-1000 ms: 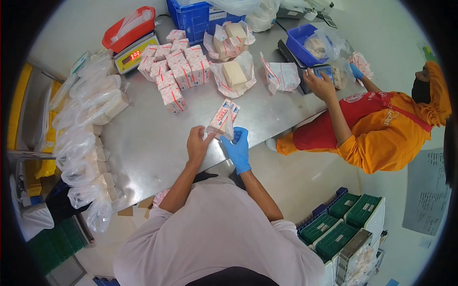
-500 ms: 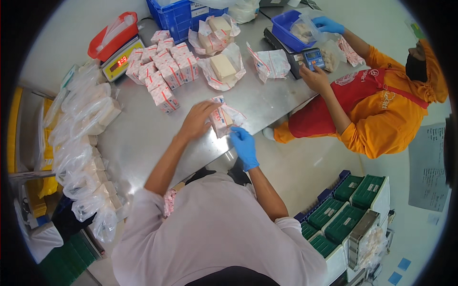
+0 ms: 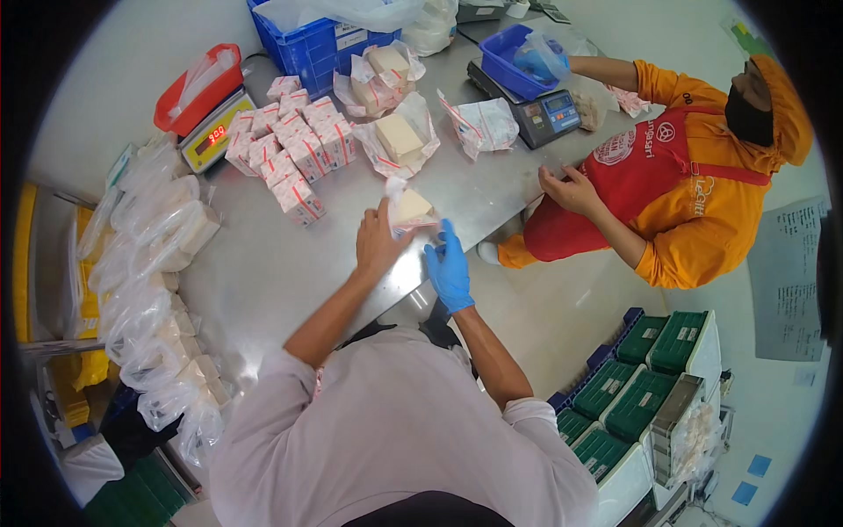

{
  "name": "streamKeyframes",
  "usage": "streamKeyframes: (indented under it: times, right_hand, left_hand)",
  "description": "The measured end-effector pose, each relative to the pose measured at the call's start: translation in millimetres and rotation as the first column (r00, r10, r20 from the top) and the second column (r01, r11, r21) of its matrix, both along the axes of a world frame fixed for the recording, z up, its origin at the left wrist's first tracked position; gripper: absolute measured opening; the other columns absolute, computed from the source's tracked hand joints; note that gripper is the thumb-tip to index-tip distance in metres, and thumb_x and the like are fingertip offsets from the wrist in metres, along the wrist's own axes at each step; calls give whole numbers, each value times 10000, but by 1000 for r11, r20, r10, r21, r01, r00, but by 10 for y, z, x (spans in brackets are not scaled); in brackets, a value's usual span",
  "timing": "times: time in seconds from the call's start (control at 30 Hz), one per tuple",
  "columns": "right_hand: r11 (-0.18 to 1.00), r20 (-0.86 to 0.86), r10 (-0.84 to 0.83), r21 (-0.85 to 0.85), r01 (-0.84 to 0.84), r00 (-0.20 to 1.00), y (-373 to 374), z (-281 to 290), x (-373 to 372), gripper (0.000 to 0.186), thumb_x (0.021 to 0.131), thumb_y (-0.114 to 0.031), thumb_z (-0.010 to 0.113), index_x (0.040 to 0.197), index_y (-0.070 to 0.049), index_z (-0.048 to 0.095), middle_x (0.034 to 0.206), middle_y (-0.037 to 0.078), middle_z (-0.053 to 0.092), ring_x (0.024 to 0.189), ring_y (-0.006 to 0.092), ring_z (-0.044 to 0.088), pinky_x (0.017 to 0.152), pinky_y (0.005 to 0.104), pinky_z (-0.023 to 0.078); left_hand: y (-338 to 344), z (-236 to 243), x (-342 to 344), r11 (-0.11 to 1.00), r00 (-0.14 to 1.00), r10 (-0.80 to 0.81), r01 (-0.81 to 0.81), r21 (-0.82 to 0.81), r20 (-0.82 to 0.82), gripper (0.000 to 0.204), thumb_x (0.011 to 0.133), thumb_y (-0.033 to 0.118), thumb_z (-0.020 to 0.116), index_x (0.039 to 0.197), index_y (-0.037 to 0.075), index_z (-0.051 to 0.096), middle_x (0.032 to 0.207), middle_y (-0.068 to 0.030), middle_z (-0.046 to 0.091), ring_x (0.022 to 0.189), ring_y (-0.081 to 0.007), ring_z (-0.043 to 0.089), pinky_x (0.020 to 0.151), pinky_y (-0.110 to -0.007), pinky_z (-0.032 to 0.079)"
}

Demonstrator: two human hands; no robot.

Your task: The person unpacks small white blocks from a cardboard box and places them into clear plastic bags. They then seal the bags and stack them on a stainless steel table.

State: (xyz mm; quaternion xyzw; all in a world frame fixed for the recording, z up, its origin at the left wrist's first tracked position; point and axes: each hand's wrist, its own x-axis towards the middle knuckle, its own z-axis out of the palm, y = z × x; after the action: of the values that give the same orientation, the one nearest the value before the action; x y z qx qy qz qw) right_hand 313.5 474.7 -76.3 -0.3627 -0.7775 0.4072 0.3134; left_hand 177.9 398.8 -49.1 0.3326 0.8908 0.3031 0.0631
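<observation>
A pale block [image 3: 413, 205] in a partly opened white and red paper wrapper [image 3: 414, 224] is near the steel table's front edge. My bare left hand [image 3: 379, 239] is closed on the wrapped block at its near left side. My blue-gloved right hand [image 3: 446, 268] is at the block's right, fingers raised and apart, the tips at or beside the wrapper; contact is unclear. Behind them lie another unwrapped block [image 3: 399, 139] on its paper and a group of several small wrapped cubes [image 3: 307, 149].
Bagged blocks [image 3: 158, 255] line the left. Scales [image 3: 211, 136], a red tray [image 3: 198, 83] and blue crates [image 3: 325, 39] stand behind. At right, a co-worker [image 3: 667, 184] in orange reaches into a blue tub [image 3: 518, 61]. Green-lidded boxes [image 3: 641, 400] stand below right.
The wrapper around my block has been folded back, exposing the pale block. My hands have shifted slightly. The co-worker's gloved hand has moved left into the blue tub.
</observation>
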Motion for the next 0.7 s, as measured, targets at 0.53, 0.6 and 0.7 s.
streamKeyframes:
  times: [0.53,0.6,0.7]
  right_hand:
    - [820,-178,-21,-567,-85,984,81,-324,-4,270,920,-214,670,1062,-7,570,902,49,631,788,101,571,715,251,488]
    - [832,-202,0,-543,-112,979,51,-364,-56,274,912,-219,680,1050,-9,569,889,48,630,773,99,569,702,252,490]
    - [890,-131,0,-452,-59,991,22,-312,-179,260,922,-222,675,1038,-18,564,882,33,605,750,86,534,664,242,472]
  left_hand:
    - [-457,-407,329,896,826,-310,419,146,-471,75,768,107,682,841,112,668,806,-56,536,776,-222,530,686,-376,411]
    - [-446,-517,307,900,824,-332,422,107,-458,34,756,108,678,754,104,644,771,-62,524,759,-228,520,678,-379,408]
    - [-688,-833,133,897,843,-324,418,145,-429,173,779,142,688,641,71,612,697,-87,528,708,-247,545,638,-386,430]
